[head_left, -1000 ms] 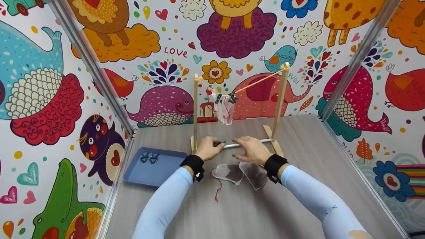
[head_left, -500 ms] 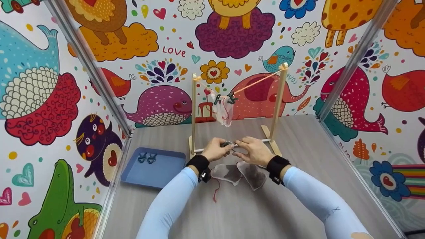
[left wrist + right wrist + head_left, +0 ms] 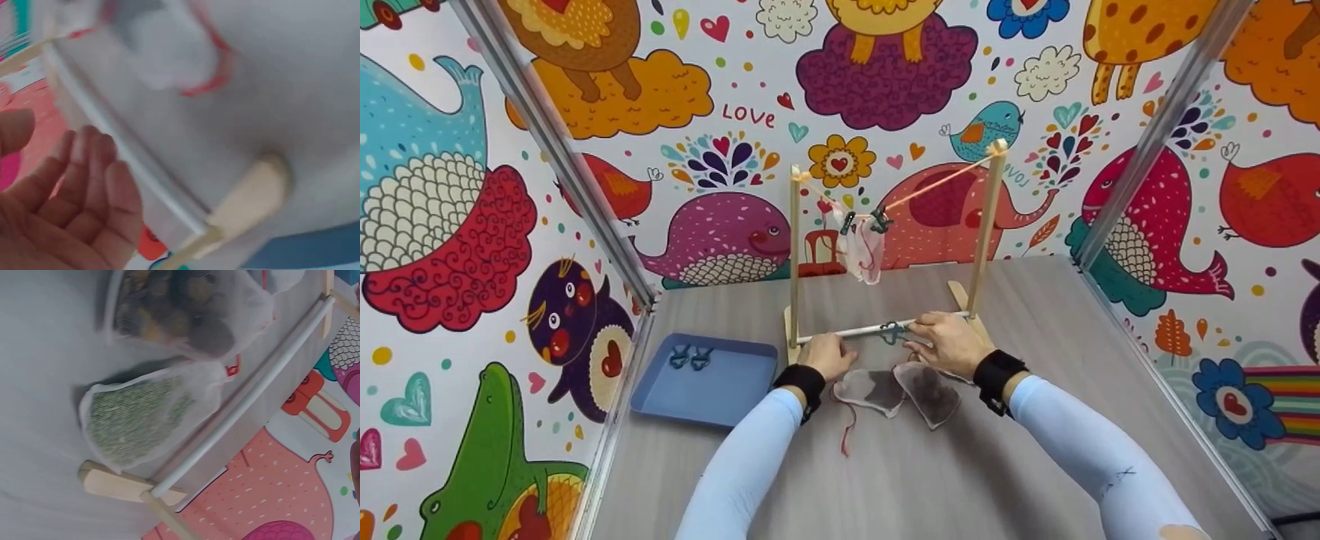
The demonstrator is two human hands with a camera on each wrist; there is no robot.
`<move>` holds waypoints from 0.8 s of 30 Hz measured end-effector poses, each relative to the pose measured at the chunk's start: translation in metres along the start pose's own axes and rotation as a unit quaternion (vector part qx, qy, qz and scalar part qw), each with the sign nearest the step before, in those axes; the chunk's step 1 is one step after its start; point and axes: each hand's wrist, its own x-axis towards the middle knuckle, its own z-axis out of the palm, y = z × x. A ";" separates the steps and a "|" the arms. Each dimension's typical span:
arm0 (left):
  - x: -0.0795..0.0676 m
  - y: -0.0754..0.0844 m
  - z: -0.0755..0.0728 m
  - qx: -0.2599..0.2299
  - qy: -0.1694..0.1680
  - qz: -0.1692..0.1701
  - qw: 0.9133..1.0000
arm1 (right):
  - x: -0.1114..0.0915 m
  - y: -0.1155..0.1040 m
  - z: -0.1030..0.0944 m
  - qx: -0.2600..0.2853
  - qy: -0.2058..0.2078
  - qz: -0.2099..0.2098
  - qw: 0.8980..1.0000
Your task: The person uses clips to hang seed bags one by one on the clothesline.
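Observation:
My right hand (image 3: 949,341) pinches a dark green clip (image 3: 893,332) at the white crossbar of a wooden stand; only a sliver of this hand shows in the right wrist view. To its left, my left hand (image 3: 826,354) is empty by the bar's left end, its fingers relaxed and slightly bent in the left wrist view. Two filled white mesh bags lie in front of the bar: one with dark chunky contents (image 3: 169,312), the other with green contents (image 3: 140,419). A pale mesh bag (image 3: 861,251) with red cord hangs from the orange string (image 3: 934,186) by two dark clips.
A blue tray (image 3: 697,397) with two dark clips (image 3: 690,357) stands at left. The stand's upright posts (image 3: 795,262) rise behind my hands, with wooden feet on the table. Patterned walls and metal rails enclose the table.
My hands came together at the dark clip, then parted. The clip, earlier in my left hand, is now in my right, and the left hand has drawn back leftward, empty.

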 end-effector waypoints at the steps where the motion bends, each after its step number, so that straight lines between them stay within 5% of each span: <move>1: -0.001 -0.004 0.006 0.028 -0.006 -0.008 1.000 | -0.001 0.002 0.000 -0.004 -0.001 0.000 1.000; 5: -0.008 -0.017 0.026 0.085 -0.046 -0.042 0.994 | -0.006 0.009 0.000 -0.015 -0.001 -0.005 1.000; 9: -0.008 -0.028 0.041 0.073 -0.084 -0.055 0.992 | -0.010 0.016 0.003 -0.034 0.016 -0.022 0.999; 16: 0.013 -0.064 0.087 0.119 -0.056 -0.012 0.991 | -0.016 0.025 0.009 -0.034 0.049 -0.060 0.996; 20: 0.003 -0.035 0.063 0.114 -0.055 0.003 0.992 | -0.020 0.030 0.011 -0.037 0.054 -0.066 0.996; 24: -0.006 0.011 0.033 0.152 -0.055 0.045 0.986 | -0.026 0.032 0.011 -0.054 0.054 -0.065 0.995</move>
